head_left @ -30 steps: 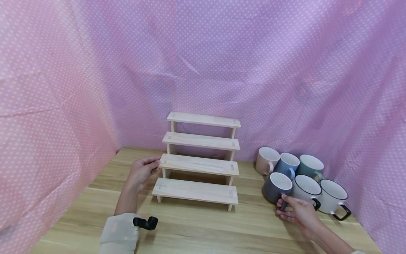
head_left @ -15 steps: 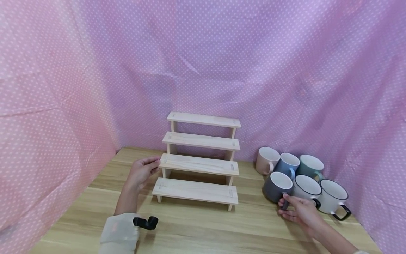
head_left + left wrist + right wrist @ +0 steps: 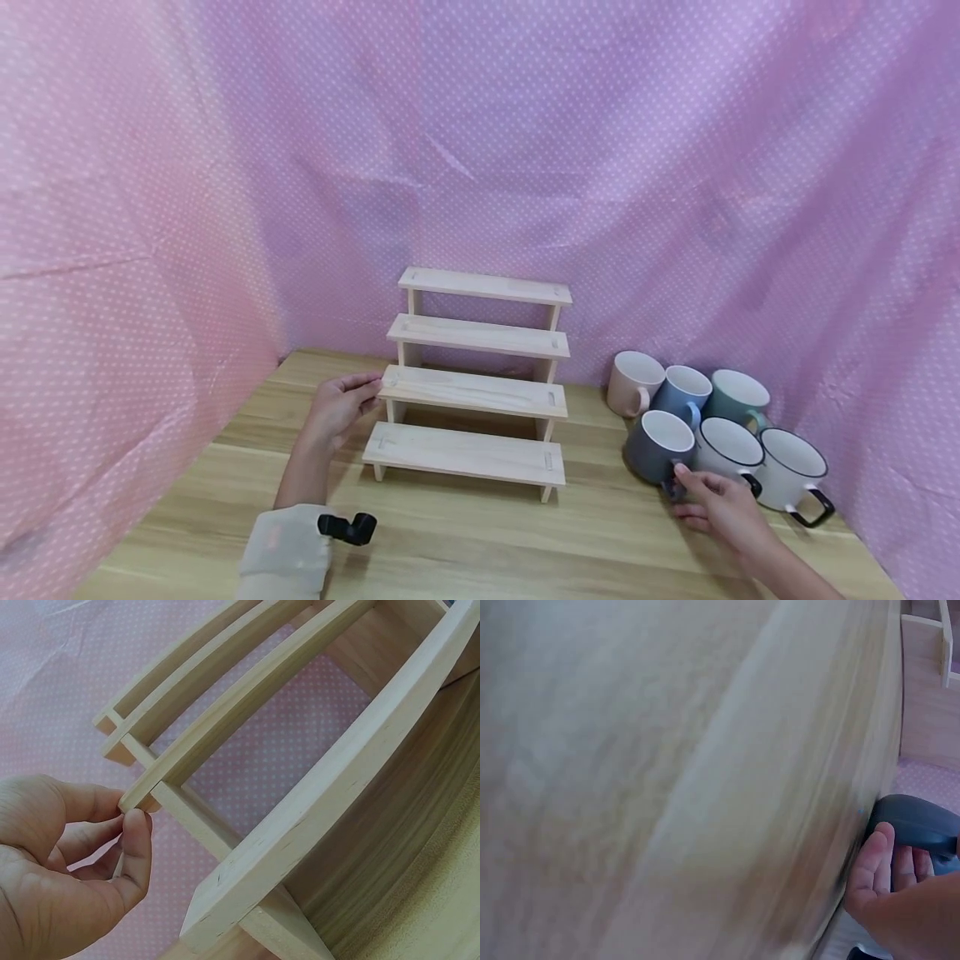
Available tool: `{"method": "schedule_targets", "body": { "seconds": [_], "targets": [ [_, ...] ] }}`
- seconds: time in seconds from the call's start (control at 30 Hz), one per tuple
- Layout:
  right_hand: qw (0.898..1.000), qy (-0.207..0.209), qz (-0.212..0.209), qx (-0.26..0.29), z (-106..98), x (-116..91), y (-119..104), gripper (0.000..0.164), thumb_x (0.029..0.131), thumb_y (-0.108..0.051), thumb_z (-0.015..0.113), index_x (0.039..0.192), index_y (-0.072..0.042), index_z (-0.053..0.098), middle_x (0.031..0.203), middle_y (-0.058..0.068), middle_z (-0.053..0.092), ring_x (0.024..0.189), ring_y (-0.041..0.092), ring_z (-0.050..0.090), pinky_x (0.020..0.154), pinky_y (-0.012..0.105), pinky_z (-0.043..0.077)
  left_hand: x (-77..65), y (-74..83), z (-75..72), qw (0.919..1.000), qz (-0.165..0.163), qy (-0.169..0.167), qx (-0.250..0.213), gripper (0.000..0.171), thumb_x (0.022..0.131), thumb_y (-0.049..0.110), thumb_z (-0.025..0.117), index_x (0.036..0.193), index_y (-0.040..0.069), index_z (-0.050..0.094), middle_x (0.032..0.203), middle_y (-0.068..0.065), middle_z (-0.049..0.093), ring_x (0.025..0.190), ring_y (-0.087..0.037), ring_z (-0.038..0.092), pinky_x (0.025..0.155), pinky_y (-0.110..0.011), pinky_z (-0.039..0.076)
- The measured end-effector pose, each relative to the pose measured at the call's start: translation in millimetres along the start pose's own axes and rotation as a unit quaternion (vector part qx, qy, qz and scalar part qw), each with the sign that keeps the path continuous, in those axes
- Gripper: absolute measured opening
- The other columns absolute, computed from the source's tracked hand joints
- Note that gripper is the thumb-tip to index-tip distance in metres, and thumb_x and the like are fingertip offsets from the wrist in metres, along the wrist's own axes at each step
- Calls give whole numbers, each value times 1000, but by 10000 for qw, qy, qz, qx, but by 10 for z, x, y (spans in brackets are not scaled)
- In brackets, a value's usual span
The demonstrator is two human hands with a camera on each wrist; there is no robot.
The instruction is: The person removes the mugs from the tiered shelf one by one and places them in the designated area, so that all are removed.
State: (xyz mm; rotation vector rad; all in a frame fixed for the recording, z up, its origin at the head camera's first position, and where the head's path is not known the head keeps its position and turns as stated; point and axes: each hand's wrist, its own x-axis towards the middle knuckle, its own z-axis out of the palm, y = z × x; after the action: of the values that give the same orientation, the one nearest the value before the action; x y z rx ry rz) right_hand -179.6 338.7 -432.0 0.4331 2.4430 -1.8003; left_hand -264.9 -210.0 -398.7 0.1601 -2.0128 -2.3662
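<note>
In the head view my left hand (image 3: 341, 408) pinches the left end of a board on the wooden tiered stand (image 3: 476, 392). Close up in the left wrist view, the thumb and a finger of my left hand (image 3: 82, 862) meet at the board's (image 3: 247, 697) corner. On the right, the dark grey mug (image 3: 648, 454) stands upright on the table. My right hand (image 3: 720, 508) is at its handle, thumb against the handle's side and fingers loosely extended below. In the right wrist view the fingers (image 3: 870, 862) lie beside the grey mug (image 3: 919, 821); the thumb is hidden.
Behind the grey mug stand a pink mug (image 3: 633, 383), a blue mug (image 3: 681, 396) and a green mug (image 3: 738, 398). Two white mugs with dark rims, one nearer (image 3: 729, 447) and one farther right (image 3: 791, 467), stand beside it. Pink dotted cloth (image 3: 480, 167) hangs behind the wooden table (image 3: 465, 542).
My right hand's fingers have slid slightly right along the grey mug's handle, loosening from it. The mug stays in place, and my left hand keeps its pinch. The head view has shifted slightly.
</note>
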Motion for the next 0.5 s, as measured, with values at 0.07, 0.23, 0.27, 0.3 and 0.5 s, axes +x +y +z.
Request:
{"method": "schedule_targets", "body": {
  "seconds": [0.07,0.23,0.27,0.3,0.5],
  "targets": [
    [9993,140,-130,-311,-6,0,-1,59,103,-41,63,125,14,61,104,9,72,81,20,73,70,35,64,0,-1,1,10000,-2,-12,-5,39,101,3,63,134,-15,54,103,-1,65,85,-6,64,83,-19,58],
    [9886,322,-465,-1394,-49,-64,-139,62,103,-46,61,123,13,61,98,11,72,75,17,70,64,30,61,5,8,-11,9999,49,42,126,39,102,4,63,135,-15,54,105,-1,66,85,-6,64,85,-21,58],
    [9860,348,-518,-1549,-64,-85,-189,61,103,-46,60,123,12,62,96,11,71,73,17,68,63,30,60,2,10,-14,9998,73,48,183,39,102,4,63,135,-15,54,106,-2,66,86,-6,64,85,-21,58],
    [9837,369,-569,-1668,-79,-107,-241,59,104,-45,60,123,11,62,93,10,70,73,16,67,63,29,60,0,11,-17,9995,96,84,282,39,102,5,62,135,-15,54,107,-2,65,87,-6,64,86,-21,58],
    [9714,403,-1193,-2014,-81,-166,-531,52,104,-39,61,125,9,62,99,13,70,78,15,67,64,26,58,-64,76,-5,9903,436,527,1213,36,104,11,61,132,-12,59,122,-19,65,91,-6,65,85,-19,58]
  ]
}}
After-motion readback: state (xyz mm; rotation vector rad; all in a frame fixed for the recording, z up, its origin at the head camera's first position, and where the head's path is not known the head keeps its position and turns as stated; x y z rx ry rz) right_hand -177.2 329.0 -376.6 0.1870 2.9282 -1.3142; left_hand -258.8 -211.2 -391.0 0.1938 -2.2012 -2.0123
